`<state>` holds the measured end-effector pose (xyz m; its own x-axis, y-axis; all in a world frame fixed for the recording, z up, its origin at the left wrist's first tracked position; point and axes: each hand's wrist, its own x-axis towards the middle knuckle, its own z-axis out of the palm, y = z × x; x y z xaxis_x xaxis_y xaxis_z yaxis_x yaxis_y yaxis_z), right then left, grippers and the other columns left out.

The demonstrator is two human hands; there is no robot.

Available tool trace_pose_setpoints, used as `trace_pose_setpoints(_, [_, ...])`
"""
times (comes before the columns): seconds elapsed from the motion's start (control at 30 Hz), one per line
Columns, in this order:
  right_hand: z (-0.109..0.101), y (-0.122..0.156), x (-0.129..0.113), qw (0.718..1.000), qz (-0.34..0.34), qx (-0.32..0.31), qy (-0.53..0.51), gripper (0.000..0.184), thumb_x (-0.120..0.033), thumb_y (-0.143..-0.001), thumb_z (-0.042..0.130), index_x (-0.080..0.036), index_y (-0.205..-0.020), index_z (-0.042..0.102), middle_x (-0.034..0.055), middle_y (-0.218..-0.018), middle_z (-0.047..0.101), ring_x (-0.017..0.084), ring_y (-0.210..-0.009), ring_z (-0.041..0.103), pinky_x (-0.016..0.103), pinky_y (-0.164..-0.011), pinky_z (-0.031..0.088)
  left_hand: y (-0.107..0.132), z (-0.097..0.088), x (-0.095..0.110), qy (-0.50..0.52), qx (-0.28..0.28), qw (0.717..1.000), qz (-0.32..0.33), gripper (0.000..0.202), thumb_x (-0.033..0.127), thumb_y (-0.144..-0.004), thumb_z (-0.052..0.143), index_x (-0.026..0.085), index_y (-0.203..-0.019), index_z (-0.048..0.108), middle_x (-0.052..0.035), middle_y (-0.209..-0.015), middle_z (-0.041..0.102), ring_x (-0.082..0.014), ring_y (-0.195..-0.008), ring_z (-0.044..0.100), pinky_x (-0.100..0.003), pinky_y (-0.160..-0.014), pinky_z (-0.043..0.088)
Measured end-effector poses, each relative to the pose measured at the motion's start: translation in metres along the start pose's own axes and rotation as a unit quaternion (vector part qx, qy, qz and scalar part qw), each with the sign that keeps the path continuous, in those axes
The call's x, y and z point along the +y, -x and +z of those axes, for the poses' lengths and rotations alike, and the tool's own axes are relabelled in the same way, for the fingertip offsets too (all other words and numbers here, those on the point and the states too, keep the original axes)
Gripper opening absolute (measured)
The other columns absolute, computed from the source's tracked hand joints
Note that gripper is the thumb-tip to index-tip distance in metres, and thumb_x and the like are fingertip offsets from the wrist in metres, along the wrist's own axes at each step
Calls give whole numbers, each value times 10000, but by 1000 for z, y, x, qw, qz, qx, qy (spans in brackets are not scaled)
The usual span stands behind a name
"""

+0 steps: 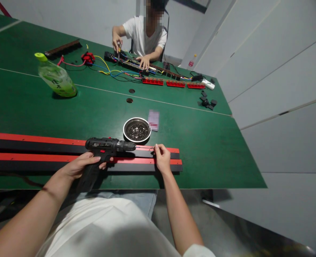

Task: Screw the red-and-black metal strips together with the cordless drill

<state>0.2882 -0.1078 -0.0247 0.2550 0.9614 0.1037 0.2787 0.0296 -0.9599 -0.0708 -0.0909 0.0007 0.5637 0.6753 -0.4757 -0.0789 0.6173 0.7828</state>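
My left hand [86, 163] is wrapped round the grip of a black cordless drill [101, 145], which points to the right with a long thin bit [144, 147] in its chuck. At the bit's tip, my right hand [161, 157] pinches a tiny dark piece that looks like a screw; the fingers partly hide it. Both hands are above two long red and black bars [174, 165] lying side by side along the table's near edge. Just beyond the bars stands a round metal bowl [124, 132] holding many small dark metal screws.
A small printed card [154, 119] lies by the bowl. On the green table [190, 142] stands a tilted-looking green bottle [57, 80]. Across it, a person [144, 39] works on a wired assembly [131, 65], near red strips [175, 84] and black parts [207, 101].
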Motion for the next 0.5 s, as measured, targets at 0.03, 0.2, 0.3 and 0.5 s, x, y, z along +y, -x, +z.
trace_pose_setpoints(0.03, [0,0,-1,1000,2,0,2,445,-589,-1033,552,-218,-818,670,17,-759,651,182,-734,616,308,-733,494,0,1,0,4,6,1000,1,554,523,-799,840,68,-1105,763,-72,-732,657,-203,-760,617,-289,-697,461])
trace_pose_setpoints(0.2, [1,1,-2,1000,6,1,6,496,-635,-1046,509,-233,-767,594,-4,-714,605,169,-693,591,293,-703,472,-1,0,1,11,24,1000,-8,548,485,-852,812,61,-1197,769,-88,-775,699,-210,-820,648,-293,-771,503])
trace_pose_setpoints(0.3, [1,2,-2,1000,6,-5,1,486,-618,-1051,515,-238,-751,560,-20,-684,565,163,-663,558,284,-664,440,-1,1,3,9,31,999,-21,566,500,-806,855,76,-1174,785,-85,-775,705,-223,-830,658,-297,-765,508])
trace_pose_setpoints(0.5, [1,1,-2,1000,0,-14,18,489,-608,-1053,515,-235,-738,551,-22,-691,554,159,-668,536,283,-665,419,-1,3,5,-5,-9,1000,3,561,497,-846,829,58,-1192,782,-94,-803,703,-203,-817,640,-274,-743,496])
